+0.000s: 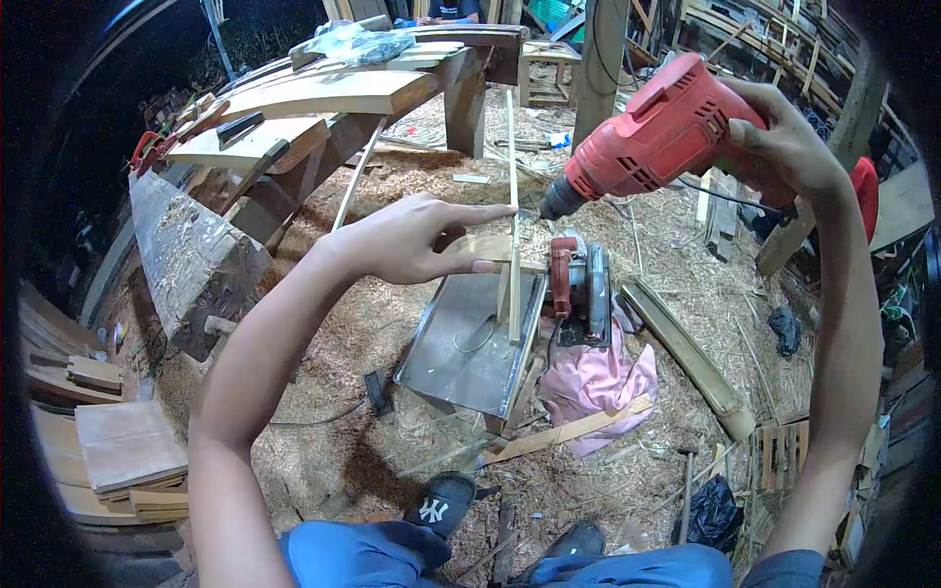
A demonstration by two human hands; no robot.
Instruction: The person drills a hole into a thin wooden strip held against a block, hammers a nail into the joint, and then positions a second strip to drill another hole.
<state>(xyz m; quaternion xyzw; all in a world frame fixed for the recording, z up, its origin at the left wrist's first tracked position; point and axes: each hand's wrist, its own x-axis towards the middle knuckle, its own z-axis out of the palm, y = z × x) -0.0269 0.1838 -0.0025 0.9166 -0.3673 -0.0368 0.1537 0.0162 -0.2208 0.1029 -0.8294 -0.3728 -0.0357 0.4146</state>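
Observation:
My right hand (784, 147) is wrapped round the handle of a red power drill (652, 127), raised at the right. The drill's black chuck (563, 199) points down and left, close to a thin wooden strip (514, 176). At that strip is my left hand (421, 240), its index fingertip against the wood and its thumb lower down, over a short pale wooden piece (480, 247); its other fingers are mostly hidden. The strip's lower end overlaps a metal-topped box (456, 353). Beside the box, a red-handled circular saw (583, 284) rests on a pink cloth (598, 382).
Curved planks (323, 95) lie across a heavy timber frame (466, 108) at the upper left. Stacked boards (132, 446) stand at the lower left. A long grooved timber (691, 363) lies on the shavings-covered floor. Another person (453, 12) is partly visible at the back.

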